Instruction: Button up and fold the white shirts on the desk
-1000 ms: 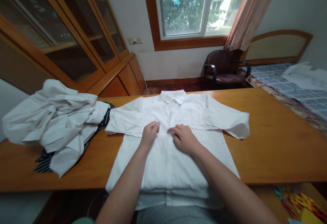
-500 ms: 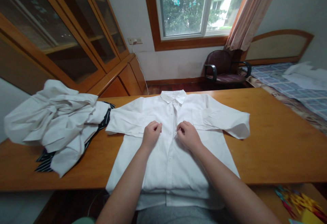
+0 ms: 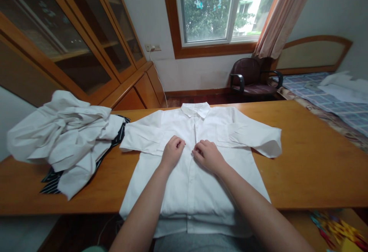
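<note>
A white short-sleeved shirt [image 3: 184,190] lies flat, front up, on the wooden table [image 3: 310,167], collar away from me and hem hanging over the near edge. My left hand [image 3: 171,153] rests on the chest just left of the button strip, fingers curled and pinching the fabric edge. My right hand [image 3: 207,155] sits just right of the strip, fingers curled and pinching the other edge. The two hands are a few centimetres apart at mid-chest.
A crumpled heap of white clothes [image 3: 60,137] over a dark striped garment [image 3: 53,177] lies on the table's left end. A glass-fronted wooden cabinet [image 3: 71,37] stands at left. A dark chair [image 3: 250,76] and a bed [image 3: 330,95] are behind.
Both hands shifted slightly up the shirt's front. Half a second ago they were wider apart on the strip; now they have come closer together again.
</note>
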`<action>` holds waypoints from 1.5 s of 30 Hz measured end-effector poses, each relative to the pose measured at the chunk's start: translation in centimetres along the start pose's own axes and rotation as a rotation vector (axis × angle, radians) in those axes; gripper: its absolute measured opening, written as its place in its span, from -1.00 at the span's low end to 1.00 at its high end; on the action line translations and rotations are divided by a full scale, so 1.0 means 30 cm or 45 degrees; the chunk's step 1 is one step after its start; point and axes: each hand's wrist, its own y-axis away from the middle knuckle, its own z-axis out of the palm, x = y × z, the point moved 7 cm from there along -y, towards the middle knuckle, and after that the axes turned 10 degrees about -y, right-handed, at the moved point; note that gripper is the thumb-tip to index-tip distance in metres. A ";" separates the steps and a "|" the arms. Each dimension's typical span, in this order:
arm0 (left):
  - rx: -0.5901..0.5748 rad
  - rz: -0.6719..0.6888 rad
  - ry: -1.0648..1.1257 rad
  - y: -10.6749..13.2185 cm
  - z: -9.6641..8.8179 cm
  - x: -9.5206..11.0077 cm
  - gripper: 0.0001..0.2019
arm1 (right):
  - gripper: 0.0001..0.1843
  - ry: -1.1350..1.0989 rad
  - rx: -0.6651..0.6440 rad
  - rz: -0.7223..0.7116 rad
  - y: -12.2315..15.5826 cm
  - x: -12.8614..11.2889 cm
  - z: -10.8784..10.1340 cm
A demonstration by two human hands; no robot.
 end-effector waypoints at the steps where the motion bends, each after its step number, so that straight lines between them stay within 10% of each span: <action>1: -0.015 -0.004 -0.009 0.000 0.003 0.000 -0.78 | -0.82 0.012 0.032 0.046 -0.003 0.011 -0.006; 23: -0.106 0.182 -0.220 0.020 0.019 0.041 -0.88 | -0.75 -0.293 0.277 0.235 -0.011 0.134 -0.053; 32: -0.236 0.337 -0.551 0.061 0.071 0.051 -0.63 | -0.63 0.170 0.066 -0.084 0.053 0.137 -0.113; 45: -0.331 0.406 -0.787 0.150 0.082 0.032 -0.50 | -0.53 0.403 0.021 -0.081 0.123 0.268 -0.191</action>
